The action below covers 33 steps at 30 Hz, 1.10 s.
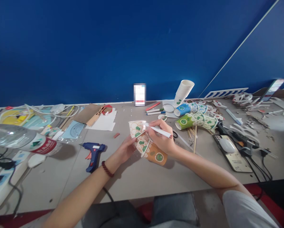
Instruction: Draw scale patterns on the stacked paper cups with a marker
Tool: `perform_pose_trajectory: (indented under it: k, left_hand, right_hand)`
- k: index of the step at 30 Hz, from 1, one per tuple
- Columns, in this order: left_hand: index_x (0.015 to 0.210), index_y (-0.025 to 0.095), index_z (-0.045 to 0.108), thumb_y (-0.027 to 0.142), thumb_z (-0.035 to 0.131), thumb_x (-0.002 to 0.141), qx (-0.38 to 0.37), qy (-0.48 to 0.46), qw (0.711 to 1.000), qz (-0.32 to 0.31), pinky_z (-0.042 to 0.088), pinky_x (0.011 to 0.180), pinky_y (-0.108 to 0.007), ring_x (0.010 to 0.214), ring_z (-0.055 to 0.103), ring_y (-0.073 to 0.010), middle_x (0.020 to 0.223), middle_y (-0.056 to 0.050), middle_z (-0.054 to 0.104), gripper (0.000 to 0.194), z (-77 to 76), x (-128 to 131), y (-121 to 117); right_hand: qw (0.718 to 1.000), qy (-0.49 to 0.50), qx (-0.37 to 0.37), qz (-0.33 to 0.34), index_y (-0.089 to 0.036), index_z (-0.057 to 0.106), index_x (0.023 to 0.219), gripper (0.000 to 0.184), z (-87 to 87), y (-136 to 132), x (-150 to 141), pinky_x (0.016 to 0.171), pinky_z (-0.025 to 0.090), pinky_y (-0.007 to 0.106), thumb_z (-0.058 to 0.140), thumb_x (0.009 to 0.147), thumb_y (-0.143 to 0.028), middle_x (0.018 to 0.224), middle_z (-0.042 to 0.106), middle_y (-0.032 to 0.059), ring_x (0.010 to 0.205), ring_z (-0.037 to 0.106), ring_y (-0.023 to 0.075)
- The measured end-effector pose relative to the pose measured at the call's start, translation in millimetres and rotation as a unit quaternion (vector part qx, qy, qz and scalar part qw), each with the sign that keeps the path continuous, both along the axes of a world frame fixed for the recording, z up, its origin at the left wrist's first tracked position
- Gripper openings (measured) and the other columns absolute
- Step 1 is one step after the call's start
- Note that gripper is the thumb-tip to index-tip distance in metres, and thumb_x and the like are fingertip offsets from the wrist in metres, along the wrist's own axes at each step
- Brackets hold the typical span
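Several paper cups with green-leaf prints are joined in a bent row, with an orange-ended paper cup (157, 155) at the near right end. My left hand (125, 150) is closed around the row from the left, its fingertips partly hidden behind the cups. A white marker (160, 130) is gripped in my right hand (164, 136), its tip end close to the upper cup's wall; whether it touches cannot be told. To the left of my left hand lies a blue glue gun (93, 153), nozzle pointing left. A small reddish-brown piece (116, 135) rests between it and the cups.
Behind the cups a phone (140, 95) stands against the blue wall. Stacked white cups (184, 90), a green cup row (191, 121) and markers (155, 112) are at back right. A bottle (23, 139) and power strip (10, 180) occupy the left; a mouse (227, 145) lies right.
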<state>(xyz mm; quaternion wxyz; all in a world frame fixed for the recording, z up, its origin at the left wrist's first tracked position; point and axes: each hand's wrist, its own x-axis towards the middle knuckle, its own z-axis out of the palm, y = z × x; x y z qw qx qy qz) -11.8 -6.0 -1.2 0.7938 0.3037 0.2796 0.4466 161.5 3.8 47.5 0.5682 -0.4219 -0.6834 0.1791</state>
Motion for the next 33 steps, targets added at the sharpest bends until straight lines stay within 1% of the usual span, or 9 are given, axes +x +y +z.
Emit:
perform_pose_trajectory:
  k: [10,14,19,23,28,33]
  left_hand:
    - [0.115,0.020,0.064,0.032,0.072,0.073,-0.005,0.003,1.000,0.001,0.045,0.079,-0.032,0.092,0.063,-0.0208,0.105,-0.006,0.069,0.044,0.7,-0.3,-0.9]
    - [0.116,0.019,0.062,0.030,0.072,0.073,-0.008,-0.002,1.000,0.006,0.044,0.077,-0.032,0.088,0.063,-0.0212,0.100,-0.006,0.070,0.046,1.6,0.0,-0.9]
    - [0.110,0.018,0.065,0.028,0.072,0.072,-0.016,-0.002,1.000,0.009,0.043,0.076,-0.033,0.086,0.063,-0.0222,0.098,-0.007,0.070,0.040,4.1,0.4,-0.8]
    - [0.109,0.018,0.066,0.030,0.073,0.071,-0.018,0.002,1.000,0.006,0.044,0.077,-0.032,0.087,0.062,-0.0217,0.100,-0.007,0.070,0.040,3.9,0.7,-0.4]
    - [0.098,0.016,0.070,0.034,0.075,0.069,-0.011,0.009,1.000,0.009,0.044,0.076,-0.031,0.087,0.061,-0.0208,0.097,-0.006,0.070,0.034,4.5,0.9,-0.8]
    - [0.096,0.016,0.070,0.032,0.073,0.070,-0.017,0.009,1.000,0.009,0.044,0.074,-0.031,0.084,0.061,-0.0211,0.096,-0.007,0.070,0.031,4.9,0.3,-1.0]
  right_hand:
    - [1.000,0.013,-0.017,0.013,-0.022,0.053,0.078,0.007,-2.5,1.4,-0.1,0.060,0.052,0.029,0.060,0.077,-0.019,0.079,0.067,0.0018,0.066,0.065,0.0153]
    - [0.999,0.019,-0.025,0.013,-0.022,0.053,0.077,0.008,-5.0,1.9,-0.1,0.061,0.053,0.031,0.059,0.076,-0.018,0.079,0.065,0.0016,0.066,0.064,0.0156]
    - [0.999,0.017,-0.031,0.011,-0.022,0.052,0.076,0.009,-6.2,2.2,-0.3,0.059,0.052,0.030,0.058,0.074,-0.016,0.077,0.064,0.0011,0.064,0.062,0.0149]
    - [0.999,0.015,-0.031,0.010,-0.022,0.051,0.074,0.008,-3.7,2.2,-0.9,0.056,0.051,0.030,0.058,0.073,-0.017,0.075,0.063,0.0010,0.062,0.061,0.0150]
    - [1.000,0.002,-0.026,-0.005,-0.022,0.050,0.071,0.010,0.0,1.5,-1.9,0.055,0.049,0.030,0.058,0.071,-0.016,0.071,0.062,0.0004,0.059,0.058,0.0148]
    - [0.999,0.018,-0.044,0.007,-0.022,0.050,0.074,0.009,-4.0,2.0,0.0,0.056,0.052,0.030,0.058,0.073,-0.017,0.074,0.062,0.0003,0.060,0.060,0.0146]
